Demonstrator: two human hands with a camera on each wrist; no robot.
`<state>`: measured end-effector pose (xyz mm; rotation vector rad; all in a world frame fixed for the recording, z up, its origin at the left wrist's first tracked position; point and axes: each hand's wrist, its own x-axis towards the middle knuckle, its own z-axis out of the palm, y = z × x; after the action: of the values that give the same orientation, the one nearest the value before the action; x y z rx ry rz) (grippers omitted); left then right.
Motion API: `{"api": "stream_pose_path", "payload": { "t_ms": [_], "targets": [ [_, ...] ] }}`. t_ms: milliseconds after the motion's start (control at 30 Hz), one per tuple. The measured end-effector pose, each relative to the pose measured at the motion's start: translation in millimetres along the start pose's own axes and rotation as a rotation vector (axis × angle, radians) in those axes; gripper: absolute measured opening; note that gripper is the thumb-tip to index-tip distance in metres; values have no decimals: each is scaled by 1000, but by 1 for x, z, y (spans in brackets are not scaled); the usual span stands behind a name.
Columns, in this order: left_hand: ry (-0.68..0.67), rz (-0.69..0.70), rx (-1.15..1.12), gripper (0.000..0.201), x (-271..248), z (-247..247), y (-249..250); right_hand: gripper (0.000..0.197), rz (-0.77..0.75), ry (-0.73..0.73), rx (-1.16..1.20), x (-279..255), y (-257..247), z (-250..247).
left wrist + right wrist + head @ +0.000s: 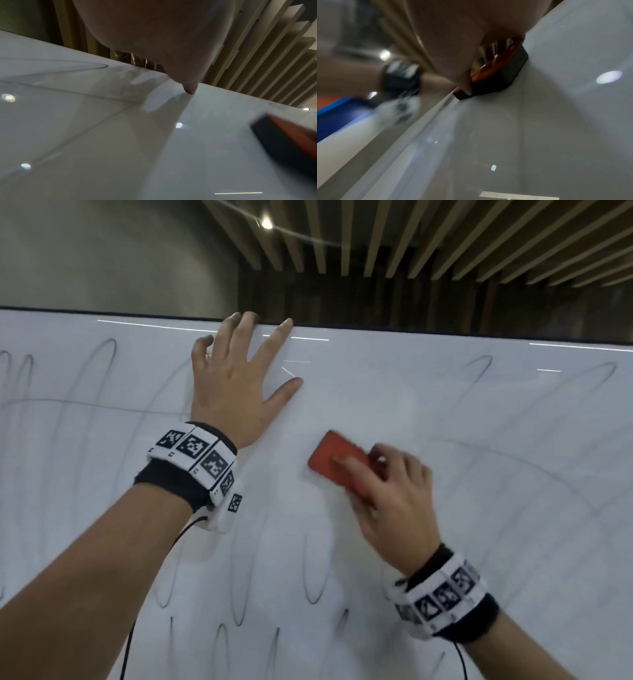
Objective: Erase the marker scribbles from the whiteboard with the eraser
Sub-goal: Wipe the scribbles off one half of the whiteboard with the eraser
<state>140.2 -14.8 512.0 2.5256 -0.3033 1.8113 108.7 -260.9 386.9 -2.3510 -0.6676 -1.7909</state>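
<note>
A wide whiteboard carries looping grey marker scribbles on the left, along the bottom and fainter ones on the right. My right hand grips a red eraser with a dark felt pad and presses it flat on the board's middle, where the surface looks wiped. The eraser sits under my right hand's fingers in the right wrist view, and its corner shows in the left wrist view. My left hand lies on the board up high, middle fingers hooked over its top edge, thumb spread.
The board's dark top edge runs across the view, with a slatted wooden ceiling and a dark wall behind it. Both wrists wear bands with black-and-white markers, and cables hang from them.
</note>
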Motion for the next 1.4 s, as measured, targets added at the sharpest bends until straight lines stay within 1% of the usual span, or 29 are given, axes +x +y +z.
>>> {"api": "stream_pose_path", "payload": {
  "t_ms": [67,133,200,233,267,333,367,400,433,467,567,600,633,667,733,767,800,833,867,967,1000,1033,1067,1167,1200,1233,1267,1300,1400],
  "targets": [
    [-1,-15,-3,65,-2,1,4,50,181,178,-27,38,41,-23],
    [5,-38,-12,65,-3,2,8,52,411,345,-25,64,81,-48],
    [17,-60,-40,64,-4,3,12,55,610,433,37,75,92,-56],
    [20,-74,-53,64,-4,3,14,56,596,407,27,73,82,-52],
    [20,-89,-59,63,-3,3,16,56,485,347,9,67,66,-44],
    [33,-121,-55,61,1,1,24,49,118,146,-48,44,32,-23],
    [45,-144,-55,59,4,0,29,45,-5,51,-88,33,22,-19],
    [57,-166,-66,57,8,-2,35,43,-51,15,-117,31,24,-22],
    [64,-179,-87,55,12,-2,40,45,-11,43,-109,37,36,-30],
    [66,-172,-110,54,15,-2,46,47,85,123,-90,45,53,-40],
    [49,-50,-123,54,17,3,65,56,575,386,5,69,106,-67],
    [49,-36,-131,53,17,5,70,58,650,413,-6,74,104,-68],
    [56,-45,-145,53,17,7,72,59,599,382,-52,73,91,-61],
    [65,-62,-154,52,18,8,72,58,457,324,-101,68,71,-47],
    [70,-69,-138,52,19,9,71,49,119,147,-118,46,29,-21],
    [65,-62,-130,52,18,9,69,45,28,68,-130,36,19,-17],
    [60,-55,-127,53,18,9,68,43,11,39,-144,32,21,-18],
    [58,-51,-125,53,17,10,67,44,60,65,-132,36,33,-26],
    [58,-49,-122,53,16,9,67,47,154,129,-117,41,50,-36],
    [66,-47,-118,52,15,8,66,58,536,359,-86,63,105,-68],
    [70,-52,-118,52,15,8,67,58,634,395,-77,67,110,-71],
    [70,-56,-116,52,15,8,68,58,646,388,-118,67,106,-68],
    [69,-60,-115,52,15,8,69,57,566,346,-171,65,94,-61],
    [65,-64,-115,51,16,9,72,46,84,122,-208,37,58,-33],
    [62,-65,-115,51,16,9,72,43,-13,52,-219,28,54,-31],
    [61,-67,-114,51,16,10,72,42,-39,27,-221,28,60,-35],
    [61,-69,-114,51,16,10,73,44,0,52,-211,32,71,-42],
    [64,-72,-115,51,16,11,73,47,93,116,-194,36,84,-50],
    [80,-79,-126,50,16,11,73,53,483,342,-125,52,118,-71]
  ]
}}
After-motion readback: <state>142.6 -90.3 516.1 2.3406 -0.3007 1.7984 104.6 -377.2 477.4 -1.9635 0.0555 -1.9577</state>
